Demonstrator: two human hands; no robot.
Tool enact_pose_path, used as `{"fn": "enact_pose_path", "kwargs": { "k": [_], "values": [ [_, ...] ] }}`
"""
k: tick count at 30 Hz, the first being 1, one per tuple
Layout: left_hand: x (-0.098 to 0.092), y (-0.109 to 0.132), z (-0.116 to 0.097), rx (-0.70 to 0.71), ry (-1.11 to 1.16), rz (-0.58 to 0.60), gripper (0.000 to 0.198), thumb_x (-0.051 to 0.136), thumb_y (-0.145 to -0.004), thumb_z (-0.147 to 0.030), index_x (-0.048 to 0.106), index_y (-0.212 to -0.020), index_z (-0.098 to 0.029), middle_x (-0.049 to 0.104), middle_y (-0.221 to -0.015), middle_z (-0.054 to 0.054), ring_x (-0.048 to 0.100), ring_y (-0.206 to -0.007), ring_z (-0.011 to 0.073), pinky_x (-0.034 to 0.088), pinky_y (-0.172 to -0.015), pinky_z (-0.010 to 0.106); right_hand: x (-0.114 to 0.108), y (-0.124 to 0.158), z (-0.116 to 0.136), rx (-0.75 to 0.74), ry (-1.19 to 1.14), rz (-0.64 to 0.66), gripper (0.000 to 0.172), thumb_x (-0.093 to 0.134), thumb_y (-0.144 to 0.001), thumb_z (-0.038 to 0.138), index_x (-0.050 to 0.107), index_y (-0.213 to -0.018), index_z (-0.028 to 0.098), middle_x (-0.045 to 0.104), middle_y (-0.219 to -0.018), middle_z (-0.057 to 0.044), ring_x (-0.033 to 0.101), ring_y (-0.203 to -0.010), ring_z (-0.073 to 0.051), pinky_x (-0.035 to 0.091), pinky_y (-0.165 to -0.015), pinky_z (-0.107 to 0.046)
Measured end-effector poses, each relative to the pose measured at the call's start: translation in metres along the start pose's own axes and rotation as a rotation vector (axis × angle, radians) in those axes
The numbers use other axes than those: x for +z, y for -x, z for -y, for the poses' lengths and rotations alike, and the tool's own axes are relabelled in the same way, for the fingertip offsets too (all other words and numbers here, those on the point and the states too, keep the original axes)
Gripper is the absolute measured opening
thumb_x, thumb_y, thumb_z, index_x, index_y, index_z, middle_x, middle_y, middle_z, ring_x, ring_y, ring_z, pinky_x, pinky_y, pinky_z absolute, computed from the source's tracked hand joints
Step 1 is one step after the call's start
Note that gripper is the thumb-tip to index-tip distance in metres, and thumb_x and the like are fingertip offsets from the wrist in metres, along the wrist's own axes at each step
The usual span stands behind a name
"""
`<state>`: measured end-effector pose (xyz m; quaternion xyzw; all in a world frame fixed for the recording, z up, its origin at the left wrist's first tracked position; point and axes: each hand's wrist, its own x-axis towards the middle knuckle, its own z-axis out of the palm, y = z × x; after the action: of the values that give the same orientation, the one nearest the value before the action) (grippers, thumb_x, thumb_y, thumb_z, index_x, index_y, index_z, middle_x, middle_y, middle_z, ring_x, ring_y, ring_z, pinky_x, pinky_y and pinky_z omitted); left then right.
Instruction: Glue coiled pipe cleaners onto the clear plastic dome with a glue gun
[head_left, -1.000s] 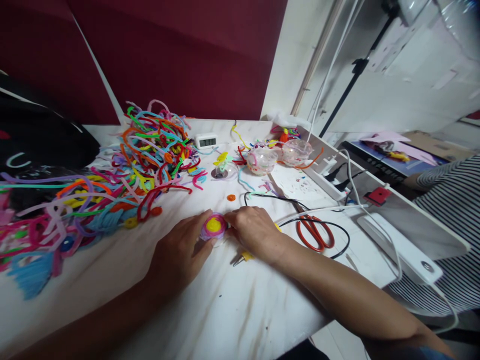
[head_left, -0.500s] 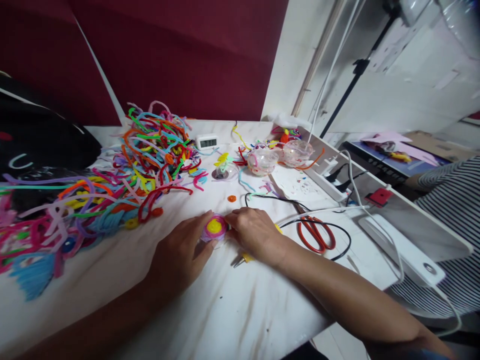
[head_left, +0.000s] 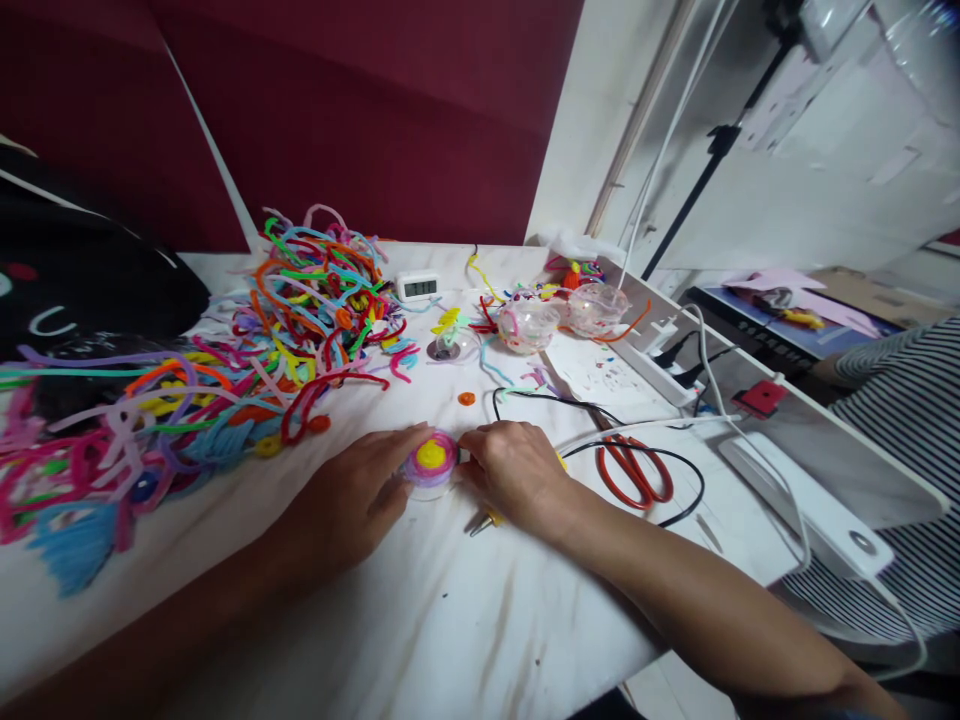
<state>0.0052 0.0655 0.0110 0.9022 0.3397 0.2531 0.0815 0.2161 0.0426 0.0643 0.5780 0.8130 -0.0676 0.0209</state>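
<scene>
A round coil of fuzzy pipe cleaner [head_left: 432, 456], yellow in the middle with pink and purple rings, sits over a clear base on the marble-patterned table. My left hand [head_left: 349, 492] curves round its left side, fingers behind and thumb in front. At the coil's right edge, my right hand [head_left: 517, 470] is closed with the fingertips pinched; what is between them is hidden. A yellow tool with a metal tip [head_left: 484, 522] lies partly under my right hand. Just behind the coil rests a small orange disc [head_left: 466, 398].
Left, a tangled heap of coloured pipe cleaners [head_left: 322, 290]. Behind, a small digital clock [head_left: 418, 287] and clear plastic balls [head_left: 527, 327]. Right, red-handled scissors [head_left: 637, 475], a black cable [head_left: 697, 470], a power strip [head_left: 660, 370] and a white board edge. A person in a striped sleeve [head_left: 900, 360] is at the far right.
My left thumb has drawn back a little from the coil's front, so more of the clear base shows. My right hand stays at the right edge.
</scene>
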Motion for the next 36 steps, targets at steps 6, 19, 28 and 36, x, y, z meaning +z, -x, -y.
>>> {"fn": "enact_pose_path", "kwargs": {
  "k": [6,19,28,36],
  "values": [
    [-0.008,-0.001,0.002,-0.029,0.059,0.061,0.051,0.041,-0.09,-0.017,0.049,-0.139,-0.024,0.065,-0.13,0.007,0.062,-0.117,0.0223,0.052,-0.098,0.035,-0.002,0.001,0.0,-0.007,0.015,0.002,0.018,0.053,-0.093,0.023,0.071,-0.09,0.019,0.075,-0.092,-0.009,0.069,-0.088,-0.025,0.043,-0.066,-0.03],
    [-0.019,-0.013,0.018,-0.097,0.188,0.115,0.03,0.051,-0.095,-0.037,0.069,-0.116,-0.026,0.075,-0.11,-0.004,0.071,-0.098,0.0203,0.056,-0.086,0.03,0.002,-0.006,-0.008,-0.04,-0.053,0.007,0.021,0.053,-0.089,0.012,0.071,-0.095,0.021,0.074,-0.097,-0.008,0.067,-0.092,-0.021,0.043,-0.07,-0.027],
    [-0.019,-0.012,0.012,-0.081,0.195,0.071,0.028,0.052,-0.094,-0.035,0.069,-0.114,-0.024,0.075,-0.111,-0.004,0.07,-0.101,0.0193,0.055,-0.09,0.028,0.002,-0.007,-0.01,0.013,-0.197,0.021,0.037,0.052,-0.085,0.011,0.065,-0.117,0.022,0.072,-0.111,-0.009,0.066,-0.101,-0.021,0.044,-0.079,-0.028],
    [-0.016,-0.011,0.014,-0.174,0.327,0.08,0.03,0.058,-0.091,-0.039,0.069,-0.112,-0.021,0.074,-0.112,0.002,0.069,-0.103,0.0211,0.058,-0.089,0.031,0.004,-0.011,-0.012,0.008,-0.292,-0.007,0.046,0.052,-0.083,0.008,0.06,-0.127,0.018,0.072,-0.113,-0.011,0.068,-0.099,-0.023,0.046,-0.078,-0.029]
  ]
}}
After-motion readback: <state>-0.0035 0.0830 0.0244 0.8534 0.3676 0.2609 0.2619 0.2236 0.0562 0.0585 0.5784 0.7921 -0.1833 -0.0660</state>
